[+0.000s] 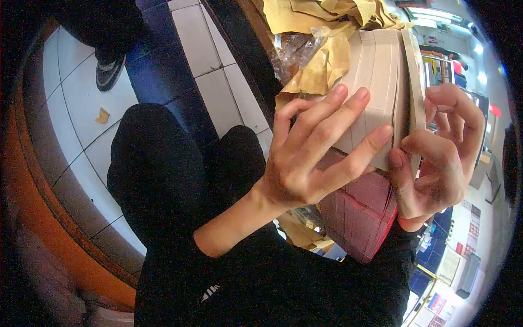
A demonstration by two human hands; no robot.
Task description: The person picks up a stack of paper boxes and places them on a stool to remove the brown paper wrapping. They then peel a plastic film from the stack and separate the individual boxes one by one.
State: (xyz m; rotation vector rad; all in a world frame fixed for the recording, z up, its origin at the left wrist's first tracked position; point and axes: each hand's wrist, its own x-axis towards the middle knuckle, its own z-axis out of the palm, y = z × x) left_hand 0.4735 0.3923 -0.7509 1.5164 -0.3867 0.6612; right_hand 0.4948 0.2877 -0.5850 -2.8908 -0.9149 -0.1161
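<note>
A thick block of cream-white paper sheets [370, 71] stands in front of me, with lines running down its side. My left hand [310, 150] lies against this block, its fingers stretched out and spread. At the block's right edge, my right hand [441, 152] has thumb and forefinger closed on the paper, while its other fingers curl. A separate layer of sheets [415, 76] stands slightly apart from the block along that edge. Below both hands sits a pink-red stack of paper [359, 215], partly hidden by my left hand.
Torn brown wrapping paper [327, 60] and crumpled clear plastic [297, 54] lie beside the block. Another person's shoe [110, 72] is on the tiled floor [71, 120], near a paper scrap [102, 115]. My knees [152, 147] are at the left. Posted sheets [473, 231] appear at the right.
</note>
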